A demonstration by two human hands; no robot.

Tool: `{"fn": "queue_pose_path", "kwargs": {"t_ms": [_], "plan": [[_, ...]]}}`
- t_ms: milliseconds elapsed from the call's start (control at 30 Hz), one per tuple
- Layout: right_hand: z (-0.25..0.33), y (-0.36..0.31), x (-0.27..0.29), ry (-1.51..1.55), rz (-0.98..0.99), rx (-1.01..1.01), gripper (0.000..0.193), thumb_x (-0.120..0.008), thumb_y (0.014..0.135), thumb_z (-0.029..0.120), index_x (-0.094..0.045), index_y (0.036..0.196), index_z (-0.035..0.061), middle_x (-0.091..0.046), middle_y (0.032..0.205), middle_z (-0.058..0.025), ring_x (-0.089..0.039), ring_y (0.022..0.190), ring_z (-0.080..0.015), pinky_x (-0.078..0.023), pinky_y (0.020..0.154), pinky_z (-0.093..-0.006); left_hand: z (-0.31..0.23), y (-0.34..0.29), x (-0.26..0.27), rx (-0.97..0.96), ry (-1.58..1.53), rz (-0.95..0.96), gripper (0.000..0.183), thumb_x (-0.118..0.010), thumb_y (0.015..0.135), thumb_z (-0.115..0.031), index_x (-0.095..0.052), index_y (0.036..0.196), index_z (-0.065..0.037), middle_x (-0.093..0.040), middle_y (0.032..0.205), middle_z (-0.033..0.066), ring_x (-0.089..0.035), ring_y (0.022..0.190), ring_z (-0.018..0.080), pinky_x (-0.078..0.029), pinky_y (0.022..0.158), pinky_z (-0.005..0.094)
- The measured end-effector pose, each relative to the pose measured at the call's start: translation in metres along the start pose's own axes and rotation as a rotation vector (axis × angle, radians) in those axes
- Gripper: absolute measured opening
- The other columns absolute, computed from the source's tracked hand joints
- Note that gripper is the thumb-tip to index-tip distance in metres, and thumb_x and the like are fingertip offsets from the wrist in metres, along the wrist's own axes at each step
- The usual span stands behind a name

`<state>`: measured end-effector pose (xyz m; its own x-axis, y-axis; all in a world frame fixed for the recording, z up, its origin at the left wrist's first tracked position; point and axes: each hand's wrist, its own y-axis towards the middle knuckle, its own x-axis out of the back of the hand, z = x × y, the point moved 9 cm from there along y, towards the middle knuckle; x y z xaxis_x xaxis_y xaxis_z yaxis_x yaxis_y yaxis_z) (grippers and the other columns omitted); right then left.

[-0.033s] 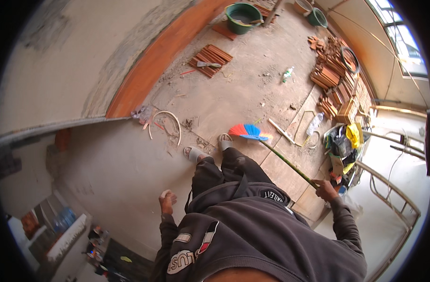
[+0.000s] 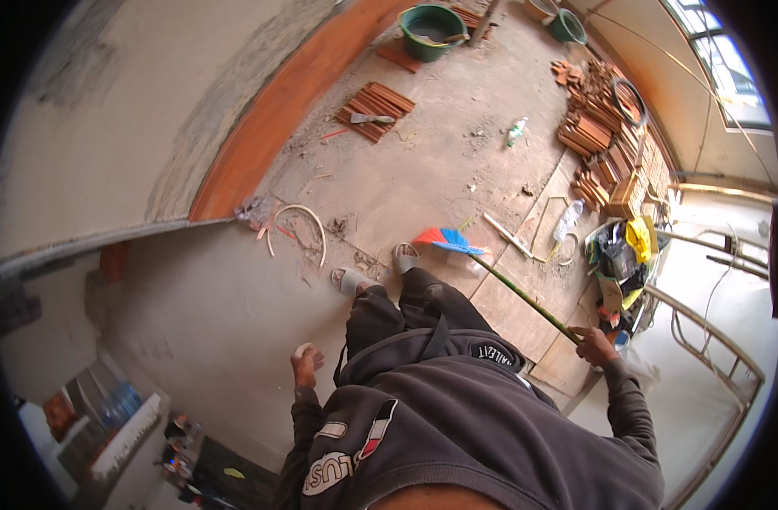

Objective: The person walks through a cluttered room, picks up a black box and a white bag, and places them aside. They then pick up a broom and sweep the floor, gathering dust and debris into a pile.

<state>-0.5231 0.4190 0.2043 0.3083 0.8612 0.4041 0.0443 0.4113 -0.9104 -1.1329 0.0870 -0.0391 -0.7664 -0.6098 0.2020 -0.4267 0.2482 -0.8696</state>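
Note:
My right hand [image 2: 595, 346] is wrapped round the upper end of the green handle of a broom [image 2: 525, 297]. The handle slants down and to the left, away from me. Its fanned red and blue bristles [image 2: 448, 241] rest on the dusty floor just right of my sandalled feet [image 2: 380, 270]. A pale translucent scrap [image 2: 467, 265] lies beside the bristles. At my left side my left hand [image 2: 306, 364] hangs with its fingers loosely apart and holds nothing.
Ahead lie a bottle [image 2: 516, 132], stacked brown tiles [image 2: 376, 110] with a scraper [image 2: 371, 119] and a green basin [image 2: 432, 32]. More tiles [image 2: 606, 136] line the right wall. White pipe [image 2: 508, 235], curved tubing [image 2: 323, 229] and a heaped bag [image 2: 618, 259] surround me; a metal frame [image 2: 704, 331] stands right.
The view has shifted very slightly. The broom's bristles have moved a touch, and the pale scrap beside them shows more. My hands keep nearly the same places.

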Motion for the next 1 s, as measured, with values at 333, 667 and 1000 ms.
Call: {"fn": "queue_pose_path", "kwargs": {"t_ms": [333, 667, 1000], "plan": [[-0.045, -0.038, -0.008, 0.859, 0.143, -0.016, 0.065, -0.048, 0.069, 0.005, -0.037, 0.133, -0.0024, -0.045, 0.054, -0.0014, -0.036, 0.036, -0.0086, -0.033, 0.032, -0.0252, -0.146, 0.068, -0.098, -0.160, 0.107, 0.169, 0.042, -0.054, 0.087, -0.019, -0.045, 0.121, 0.005, -0.060, 0.101, 0.0193, -0.063, 0.089, 0.0292, -0.052, 0.076, 0.0363], [0.089, 0.088, -0.053, 1.470, 0.197, 0.179, 0.052, -0.044, 0.078, 0.000, -0.035, 0.129, 0.0007, -0.044, 0.056, 0.0003, -0.039, 0.037, -0.0069, -0.036, 0.033, -0.0247, -0.199, 0.083, -0.109, -0.065, 0.410, 0.188, 0.038, -0.055, 0.087, -0.014, -0.047, 0.119, 0.005, -0.061, 0.099, 0.0186, -0.064, 0.083, 0.0278, -0.054, 0.070, 0.0358], [0.145, 0.105, -0.105, 1.943, 0.193, -0.127, 0.041, -0.041, 0.084, 0.005, -0.037, 0.124, 0.0122, -0.045, 0.063, 0.0008, -0.037, 0.039, -0.0056, -0.033, 0.034, -0.0219, -0.345, 0.136, -0.169, -0.099, 0.498, 0.303, 0.031, -0.055, 0.081, -0.008, -0.052, 0.110, 0.002, -0.063, 0.086, 0.0124, -0.063, 0.069, 0.0203, -0.054, 0.062, 0.0301]]}}
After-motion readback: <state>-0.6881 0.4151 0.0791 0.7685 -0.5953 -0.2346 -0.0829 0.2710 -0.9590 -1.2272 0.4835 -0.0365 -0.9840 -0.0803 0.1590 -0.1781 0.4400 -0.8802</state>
